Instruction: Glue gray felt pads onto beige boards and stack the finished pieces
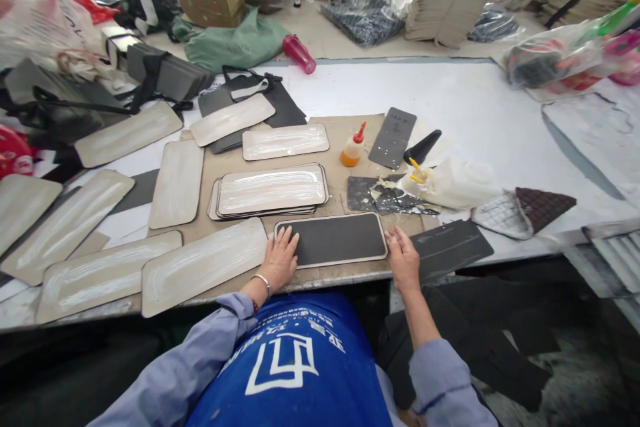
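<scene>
A dark rectangular panel with a pale rim (333, 239) lies flat on the brown board at the table's near edge. My left hand (279, 260) rests on its left end, fingers stretched out flat. My right hand (403, 259) lies at its right end, fingers extended and touching the corner. Neither hand holds anything. Just beyond the panel sits a stack of pale, glue-coated panels (270, 191).
Several glue-coated panels (203, 265) are spread out to the left. An orange glue bottle (352, 147), a white glue bag with a yellow nozzle (450, 181), a dark sheet (393, 137) and a quilted cloth (520, 210) lie to the right. Cardboard stacks and bags crowd the far side.
</scene>
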Motion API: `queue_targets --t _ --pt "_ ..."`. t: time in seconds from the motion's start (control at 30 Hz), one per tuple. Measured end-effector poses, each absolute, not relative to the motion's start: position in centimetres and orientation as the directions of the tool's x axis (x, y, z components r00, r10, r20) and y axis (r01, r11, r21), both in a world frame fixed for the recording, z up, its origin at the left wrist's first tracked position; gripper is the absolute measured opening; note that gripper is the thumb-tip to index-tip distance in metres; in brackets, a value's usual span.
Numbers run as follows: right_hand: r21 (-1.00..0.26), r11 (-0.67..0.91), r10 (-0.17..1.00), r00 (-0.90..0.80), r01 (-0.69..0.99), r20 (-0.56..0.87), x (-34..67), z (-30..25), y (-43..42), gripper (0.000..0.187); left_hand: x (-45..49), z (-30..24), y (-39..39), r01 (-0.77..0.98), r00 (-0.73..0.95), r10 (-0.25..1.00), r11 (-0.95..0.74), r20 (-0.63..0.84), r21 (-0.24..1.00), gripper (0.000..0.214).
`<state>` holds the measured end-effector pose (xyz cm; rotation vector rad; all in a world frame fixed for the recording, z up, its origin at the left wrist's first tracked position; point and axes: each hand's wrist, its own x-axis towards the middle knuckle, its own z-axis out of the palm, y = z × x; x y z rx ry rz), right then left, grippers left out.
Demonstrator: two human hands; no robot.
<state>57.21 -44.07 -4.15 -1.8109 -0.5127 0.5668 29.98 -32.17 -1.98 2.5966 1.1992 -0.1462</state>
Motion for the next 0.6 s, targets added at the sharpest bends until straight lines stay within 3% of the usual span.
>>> queue_targets --t 0.07,0.13,0.17,0.23,0.33,0.47,0.6 --pt "-0.956 -0.288 0.484 0.855 -0.048 -0.188 57.2 -3.9 -43.9 0.049 30.1 -1.9 -32.2 0.761 0.648 0.735 -0.612 -0.201 0.216 0.053" --pt "-0.931 -0.366 0.402 0.903 0.004 -0.154 57.3 -3.6 -43.5 0.047 30.1 -1.8 -32.3 0.761 0.647 0.736 -0.608 -0.196 0.226 0.054" --pt "-0.894 -0.432 0.422 0.903 0.12 -0.083 57.2 -3.5 -43.3 0.046 30.2 -1.8 -32.3 0.76 0.648 0.737 -0.607 -0.192 0.233 0.054" --pt "-0.734 -0.499 0.602 0.793 0.46 0.088 56.6 -3.4 -42.5 0.044 30.3 -1.9 -32.4 0.757 0.649 0.739 -0.603 -0.18 0.254 0.055" --pt "-0.447 -0.359 0.87 0.467 0.819 0.159 55.0 -4.3 -41.0 0.05 30.2 -2.1 -32.4 0.738 0.661 0.734 -0.6 -0.154 0.309 0.056" --pt "-0.27 -0.329 0.925 0.367 0.905 0.1 53.6 -6.5 -40.1 0.06 30.0 -2.5 -32.2 0.72 0.661 0.741 -0.581 -0.119 0.379 0.056" --pt "-0.346 -0.269 0.932 0.334 0.899 0.143 54.7 -6.8 -40.5 0.057 30.1 -2.6 -32.0 0.722 0.629 0.77 -0.526 -0.108 0.45 0.056"
